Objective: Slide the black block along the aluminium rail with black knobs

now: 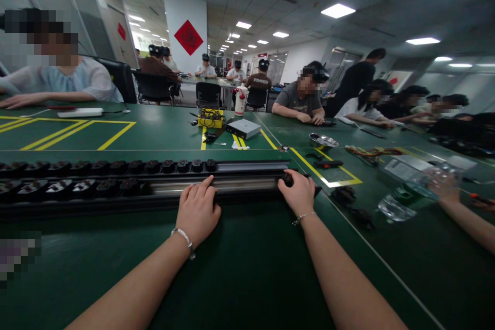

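Observation:
A long black rail (240,185) with a shiny metal channel lies across the green table in front of me. My left hand (198,207) rests on its near edge, fingers stretched out over the channel and holding nothing. At the rail's right end my right hand (298,191) is closed, thumb and fingers around a small dark piece (286,180) that is mostly hidden. Several round black socket-like modules (77,188) sit in the left part of this rail. Behind it runs a second, parallel rail (253,165), with another row of black modules (135,166).
Yellow tape marks the table (116,135). Farther back stand a yellow box with cables (211,118), a grey box (243,128), a white bottle (240,100) and a metal bowl (323,140). At right, another person's hand (444,185) is at a clear plastic bottle (402,202).

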`<state>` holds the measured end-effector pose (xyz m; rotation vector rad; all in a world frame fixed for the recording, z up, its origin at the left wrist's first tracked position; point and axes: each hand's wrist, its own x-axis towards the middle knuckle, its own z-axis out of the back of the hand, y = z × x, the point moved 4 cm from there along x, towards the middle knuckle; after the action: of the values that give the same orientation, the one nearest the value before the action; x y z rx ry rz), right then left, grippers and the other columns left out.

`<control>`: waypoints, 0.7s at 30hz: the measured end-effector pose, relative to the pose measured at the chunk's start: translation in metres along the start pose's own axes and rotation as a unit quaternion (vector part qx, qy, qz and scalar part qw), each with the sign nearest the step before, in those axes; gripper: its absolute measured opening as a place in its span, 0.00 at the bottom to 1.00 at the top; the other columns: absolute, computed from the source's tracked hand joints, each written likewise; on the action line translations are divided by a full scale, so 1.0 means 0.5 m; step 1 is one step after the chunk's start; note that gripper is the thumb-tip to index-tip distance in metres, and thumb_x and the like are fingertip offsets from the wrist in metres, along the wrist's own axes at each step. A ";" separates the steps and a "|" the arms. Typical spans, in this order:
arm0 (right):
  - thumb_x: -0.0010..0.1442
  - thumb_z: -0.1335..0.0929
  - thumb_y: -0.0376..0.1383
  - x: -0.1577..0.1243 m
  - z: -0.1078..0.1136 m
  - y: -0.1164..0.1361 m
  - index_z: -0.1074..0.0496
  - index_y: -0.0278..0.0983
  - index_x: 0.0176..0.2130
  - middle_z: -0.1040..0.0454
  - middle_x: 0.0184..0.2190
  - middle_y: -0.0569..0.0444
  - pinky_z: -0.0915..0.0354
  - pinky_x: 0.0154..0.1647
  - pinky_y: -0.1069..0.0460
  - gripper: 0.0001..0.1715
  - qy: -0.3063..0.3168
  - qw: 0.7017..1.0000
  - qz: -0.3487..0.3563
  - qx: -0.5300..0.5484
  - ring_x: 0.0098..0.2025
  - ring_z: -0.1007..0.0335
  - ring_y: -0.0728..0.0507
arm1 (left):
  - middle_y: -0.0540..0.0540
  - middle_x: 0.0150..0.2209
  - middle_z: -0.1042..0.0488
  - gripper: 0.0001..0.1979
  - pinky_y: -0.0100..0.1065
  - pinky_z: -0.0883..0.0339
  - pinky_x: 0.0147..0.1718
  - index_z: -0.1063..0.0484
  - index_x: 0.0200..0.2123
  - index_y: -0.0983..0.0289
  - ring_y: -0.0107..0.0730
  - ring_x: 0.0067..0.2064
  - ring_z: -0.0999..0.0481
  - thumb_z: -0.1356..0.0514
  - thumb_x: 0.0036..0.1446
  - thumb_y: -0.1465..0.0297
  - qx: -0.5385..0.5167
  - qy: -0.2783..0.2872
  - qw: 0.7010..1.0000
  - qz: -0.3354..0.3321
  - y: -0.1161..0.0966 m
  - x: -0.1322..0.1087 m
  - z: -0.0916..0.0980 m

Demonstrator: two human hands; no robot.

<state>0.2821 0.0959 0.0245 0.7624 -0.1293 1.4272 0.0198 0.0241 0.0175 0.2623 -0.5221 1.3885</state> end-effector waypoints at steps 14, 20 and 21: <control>0.50 0.38 0.41 0.006 0.000 -0.003 0.30 0.40 0.43 0.26 0.42 0.51 0.55 0.56 0.40 0.20 0.018 1.000 -0.008 0.009 0.47 0.35 0.40 | 0.54 0.57 0.36 0.12 0.45 0.48 0.54 0.31 0.38 0.61 0.40 0.48 0.32 0.48 0.50 0.70 0.000 0.010 1.000 0.003 0.001 0.002 0.002; 0.50 0.38 0.41 0.007 -0.002 -0.006 0.31 0.40 0.43 0.26 0.42 0.52 0.54 0.56 0.40 0.20 0.019 1.000 -0.006 0.007 0.47 0.35 0.39 | 0.54 0.58 0.36 0.13 0.45 0.48 0.53 0.31 0.39 0.60 0.40 0.48 0.32 0.48 0.49 0.70 -0.003 0.011 1.000 0.006 0.002 0.002 0.001; 0.50 0.38 0.41 0.007 -0.002 -0.006 0.31 0.40 0.43 0.26 0.42 0.52 0.54 0.56 0.40 0.20 0.020 1.000 -0.006 0.007 0.47 0.35 0.39 | 0.54 0.58 0.36 0.13 0.45 0.48 0.53 0.31 0.39 0.60 0.40 0.48 0.32 0.48 0.49 0.70 -0.003 0.011 1.000 0.006 0.003 0.001 0.001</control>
<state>0.2850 0.0994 0.0245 0.7456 -0.0841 1.4327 0.0186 0.0248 0.0180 0.2394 -0.5103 1.3990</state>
